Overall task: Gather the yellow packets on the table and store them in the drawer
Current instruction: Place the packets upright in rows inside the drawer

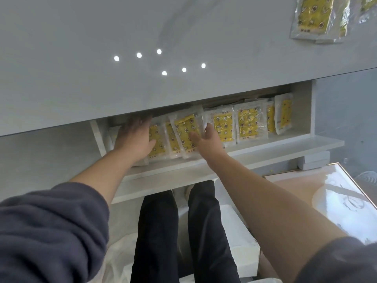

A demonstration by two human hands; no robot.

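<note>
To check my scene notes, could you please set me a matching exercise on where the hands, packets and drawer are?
Things: 1 left hand; 2 right hand; 3 loose packets; 4 drawer.
Places or states: a pulled open below the table edge; b on the table, far right; c flat on the leftmost stored packets; d at the tilted packet mid-drawer.
Pairs: 1-c; 2-d; 3-b; 4-a.

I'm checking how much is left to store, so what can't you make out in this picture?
Head view:
Table packets: cut off by the top edge, so no count.
Drawer back: hidden under the table.
Left hand fingertips: blurred; it covers packets beneath.
Right hand: whether it pinches the tilted packet is unclear.
Packet print: too small.
</note>
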